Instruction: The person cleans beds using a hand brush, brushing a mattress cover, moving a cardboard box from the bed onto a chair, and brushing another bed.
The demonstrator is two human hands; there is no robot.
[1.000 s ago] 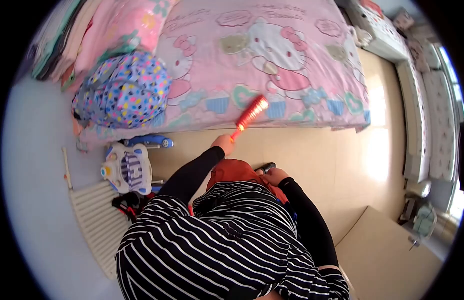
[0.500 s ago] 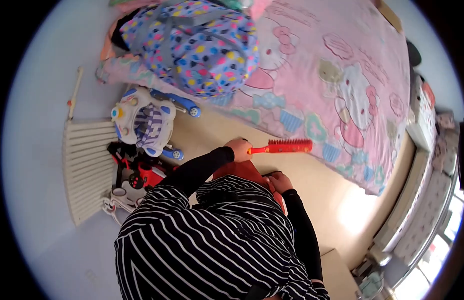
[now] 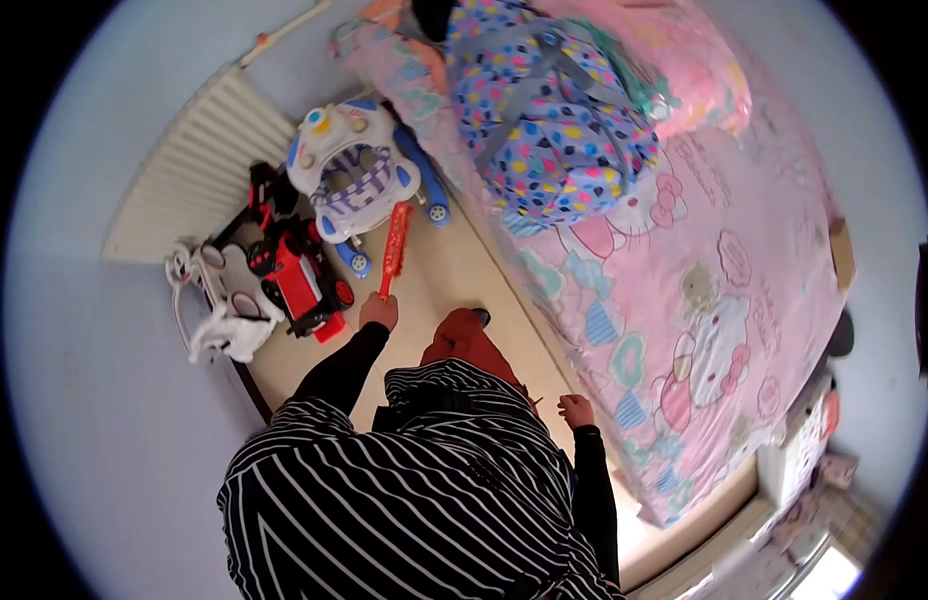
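My left hand [image 3: 379, 312] is closed around the handle of a red brush [image 3: 395, 245], a long bed brush with red bristles along one side. The brush points away from me, its head in front of the white and blue baby walker [image 3: 364, 185]; whether they touch I cannot tell. My right hand [image 3: 576, 410] hangs by my right side with its fingers curled in and nothing visible in them. It is nearest to the edge of the bed with the pink cartoon sheet [image 3: 719, 300].
A red and black toy car [image 3: 299, 280] and a white ride-on toy [image 3: 234, 325] stand at the left by the radiator [image 3: 199, 155]. On the bed lie a patterned bag [image 3: 554, 120] and a pink bundle [image 3: 684, 70]. Bare floor [image 3: 464, 265] runs between the toys and bed.
My view has turned left toward the walker and toy car. The brush has swung from pointing right to pointing forward. My right hand has come away from my thigh.
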